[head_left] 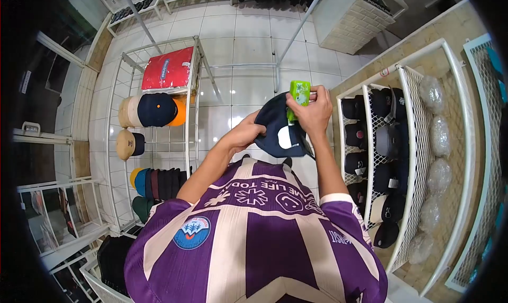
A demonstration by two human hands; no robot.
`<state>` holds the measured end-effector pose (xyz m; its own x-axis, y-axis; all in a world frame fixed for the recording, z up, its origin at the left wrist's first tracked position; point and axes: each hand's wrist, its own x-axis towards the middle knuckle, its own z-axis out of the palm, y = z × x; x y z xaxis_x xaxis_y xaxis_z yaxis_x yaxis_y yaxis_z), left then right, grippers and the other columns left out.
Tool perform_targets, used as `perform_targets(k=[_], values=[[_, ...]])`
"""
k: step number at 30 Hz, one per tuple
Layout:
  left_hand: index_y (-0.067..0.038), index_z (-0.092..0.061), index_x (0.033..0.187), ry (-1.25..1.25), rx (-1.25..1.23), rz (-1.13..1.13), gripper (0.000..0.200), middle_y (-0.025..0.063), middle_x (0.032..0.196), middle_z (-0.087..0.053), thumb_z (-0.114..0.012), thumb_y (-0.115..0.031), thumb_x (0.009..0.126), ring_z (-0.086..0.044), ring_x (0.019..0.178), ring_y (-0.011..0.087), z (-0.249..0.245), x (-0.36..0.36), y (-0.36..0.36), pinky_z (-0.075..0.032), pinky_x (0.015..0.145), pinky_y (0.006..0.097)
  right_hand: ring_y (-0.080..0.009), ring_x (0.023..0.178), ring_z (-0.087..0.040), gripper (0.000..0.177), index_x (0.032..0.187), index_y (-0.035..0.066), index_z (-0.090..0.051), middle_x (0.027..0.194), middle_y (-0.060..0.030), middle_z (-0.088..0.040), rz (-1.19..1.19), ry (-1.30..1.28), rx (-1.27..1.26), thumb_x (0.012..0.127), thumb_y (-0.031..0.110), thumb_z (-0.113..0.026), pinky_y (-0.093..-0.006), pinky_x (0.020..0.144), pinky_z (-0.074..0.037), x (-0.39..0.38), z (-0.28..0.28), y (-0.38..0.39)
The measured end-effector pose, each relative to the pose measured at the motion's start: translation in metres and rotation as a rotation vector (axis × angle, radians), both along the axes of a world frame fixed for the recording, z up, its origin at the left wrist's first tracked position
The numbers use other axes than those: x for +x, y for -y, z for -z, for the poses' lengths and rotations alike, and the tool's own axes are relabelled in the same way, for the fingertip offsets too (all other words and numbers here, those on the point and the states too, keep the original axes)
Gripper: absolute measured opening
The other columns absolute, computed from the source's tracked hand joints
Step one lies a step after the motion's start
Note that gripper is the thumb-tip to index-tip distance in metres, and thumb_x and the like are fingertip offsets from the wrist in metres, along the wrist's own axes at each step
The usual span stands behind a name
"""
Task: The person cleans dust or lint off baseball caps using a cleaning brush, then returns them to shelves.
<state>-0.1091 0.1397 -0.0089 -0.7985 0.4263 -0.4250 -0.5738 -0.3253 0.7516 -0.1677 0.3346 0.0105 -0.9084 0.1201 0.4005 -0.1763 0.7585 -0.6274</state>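
A dark navy cap is held up in front of my chest, with a rounded white area showing near its lower right. My left hand is closed on the cap's left edge, its thumb lying over the fabric. Held by my right hand, a bright green rectangular packet with a pale printed pattern stands on end. The thumb presses across its front and the other fingers curl behind. The packet's lower end overlaps the cap's upper right edge.
On the left, a white wire rack carries a red packaged garment and several caps. Tilted white mesh shelves at right hold more caps and clear plastic domes. A metal rail stand rises ahead over white floor tiles.
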Motion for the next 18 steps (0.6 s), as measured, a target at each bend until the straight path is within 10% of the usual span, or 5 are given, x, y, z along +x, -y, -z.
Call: perform_targets(k=[4, 8, 13, 18], values=[[0.002, -0.046, 0.147, -0.054, -0.108, 0.053, 0.072, 0.0092, 0.12, -0.063, -0.05, 0.012, 0.076, -0.063, 0.098, 0.013, 0.008, 0.0, 0.001, -0.052, 0.087, 0.025, -0.031, 0.074, -0.065, 0.054, 0.093, 0.003, -0.06, 0.084, -0.0125, -0.061, -0.306, 0.065, -0.152, 0.064, 0.037, -0.09, -0.0425, 0.065, -0.054, 0.021, 0.0, 0.019], [-0.002, -0.046, 0.149, -0.118, -0.093, -0.021, 0.074, 0.0092, 0.12, -0.064, -0.049, 0.012, 0.076, -0.064, 0.101, 0.0141, 0.021, 0.0, -0.002, -0.052, 0.087, 0.0259, -0.0315, 0.078, -0.065, 0.054, 0.093, 0.003, -0.061, 0.088, -0.0134, -0.062, 0.094, -0.016, 0.102, 0.065, 0.039, -0.089, -0.0446, 0.07, -0.053, 0.0, 0.016, -0.003], [-0.005, -0.043, 0.152, -0.102, -0.199, 0.056, 0.078, 0.0078, 0.121, -0.063, -0.049, 0.012, 0.076, -0.062, 0.105, 0.0151, 0.017, 0.003, -0.006, -0.049, 0.09, 0.0257, -0.0293, 0.077, -0.064, 0.053, 0.091, 0.003, -0.06, 0.086, -0.0127, -0.061, -0.275, 0.098, -0.086, 0.063, 0.038, -0.09, -0.0424, 0.068, -0.053, 0.021, 0.006, 0.021], [-0.005, -0.042, 0.153, -0.088, -0.193, 0.03, 0.08, 0.0071, 0.121, -0.062, -0.05, 0.012, 0.075, -0.06, 0.108, 0.0152, 0.015, 0.006, -0.005, -0.047, 0.094, 0.026, -0.0283, 0.076, -0.065, 0.056, 0.092, 0.003, -0.06, 0.086, -0.0128, -0.061, 0.085, -0.034, 0.107, 0.062, 0.038, -0.091, -0.0409, 0.068, -0.054, 0.001, 0.02, -0.003]])
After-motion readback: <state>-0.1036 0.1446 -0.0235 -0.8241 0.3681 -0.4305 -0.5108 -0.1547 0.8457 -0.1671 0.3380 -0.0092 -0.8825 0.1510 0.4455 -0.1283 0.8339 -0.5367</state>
